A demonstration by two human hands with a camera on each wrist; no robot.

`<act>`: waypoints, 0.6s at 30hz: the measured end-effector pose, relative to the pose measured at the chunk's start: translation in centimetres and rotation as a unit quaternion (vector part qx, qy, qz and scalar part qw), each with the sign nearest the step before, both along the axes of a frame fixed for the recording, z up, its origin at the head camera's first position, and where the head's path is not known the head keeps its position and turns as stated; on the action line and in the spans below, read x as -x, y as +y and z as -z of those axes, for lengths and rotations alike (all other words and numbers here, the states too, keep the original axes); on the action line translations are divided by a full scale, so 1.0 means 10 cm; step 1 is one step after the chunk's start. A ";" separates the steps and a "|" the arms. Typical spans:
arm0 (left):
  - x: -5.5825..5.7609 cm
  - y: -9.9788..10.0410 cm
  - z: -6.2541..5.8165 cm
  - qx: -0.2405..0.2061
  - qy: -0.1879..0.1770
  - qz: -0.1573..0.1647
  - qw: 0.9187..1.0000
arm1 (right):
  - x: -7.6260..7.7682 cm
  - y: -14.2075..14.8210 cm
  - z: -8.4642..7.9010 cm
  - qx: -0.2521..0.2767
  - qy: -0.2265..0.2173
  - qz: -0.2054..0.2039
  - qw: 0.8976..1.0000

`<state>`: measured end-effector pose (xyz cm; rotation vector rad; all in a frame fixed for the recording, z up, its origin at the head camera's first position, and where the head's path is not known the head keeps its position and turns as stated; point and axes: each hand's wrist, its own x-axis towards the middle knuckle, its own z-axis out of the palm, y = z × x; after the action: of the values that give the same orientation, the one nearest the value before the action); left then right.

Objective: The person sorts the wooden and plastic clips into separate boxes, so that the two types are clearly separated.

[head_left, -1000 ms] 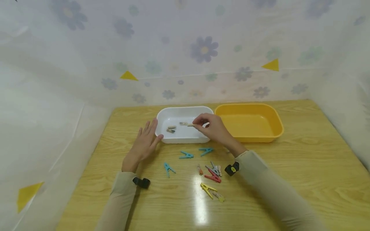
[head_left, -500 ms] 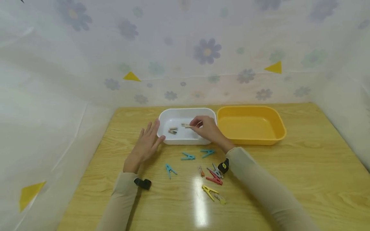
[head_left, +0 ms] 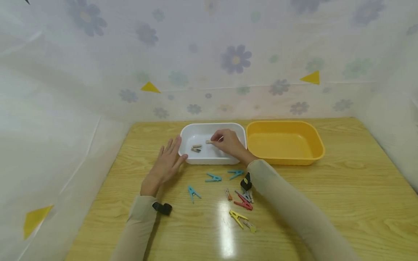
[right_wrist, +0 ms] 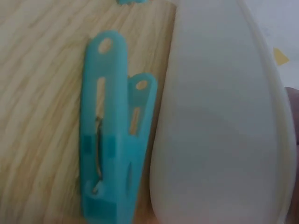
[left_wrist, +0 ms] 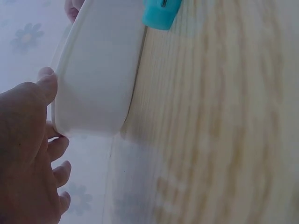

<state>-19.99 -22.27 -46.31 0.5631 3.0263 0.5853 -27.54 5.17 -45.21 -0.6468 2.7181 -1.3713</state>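
Observation:
In the head view, my right hand [head_left: 228, 142] is inside the white tray [head_left: 210, 161], thumb and index finger pinching a small wooden clothespin [head_left: 209, 142] low over its floor. To the left of it lie a few more wooden clothespins [head_left: 196, 150]. My left hand [head_left: 166, 161] rests at the tray's left end with fingers spread and nearly straight. The left wrist view shows its thumb [left_wrist: 47, 84] against the tray rim. In the right wrist view, the tray wall hides most of the right hand, and a blue plastic clothespin [right_wrist: 110, 135] lies on the table beside the tray.
A yellow tray [head_left: 295, 161] stands right beside the white one. On the wooden table [head_left: 183, 232] in front lie blue clothespins [head_left: 213, 178], a red clothespin [head_left: 243, 203], a yellow clothespin [head_left: 238, 218], a grey one [head_left: 243, 196] and small wooden ones with coloured ends [head_left: 228, 194].
My right hand has moved left and lower in the white tray, bringing its wooden clothespin over the one lying there. My left hand has stayed at the tray's end.

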 end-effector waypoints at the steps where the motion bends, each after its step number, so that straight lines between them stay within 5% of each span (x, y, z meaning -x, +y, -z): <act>1: 0.00 0.00 0.00 -0.001 -0.001 0.000 1.000 | 0.01 0.00 0.01 -0.001 -0.003 -0.001 1.000; 18: 0.02 0.05 0.04 -0.003 0.004 0.000 1.000 | 0.14 -0.01 0.11 -0.027 -0.035 -0.015 0.999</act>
<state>-20.16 -21.80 -46.66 0.5679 3.0333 0.5931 -28.89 5.05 -46.30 -0.6199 2.6700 -1.2841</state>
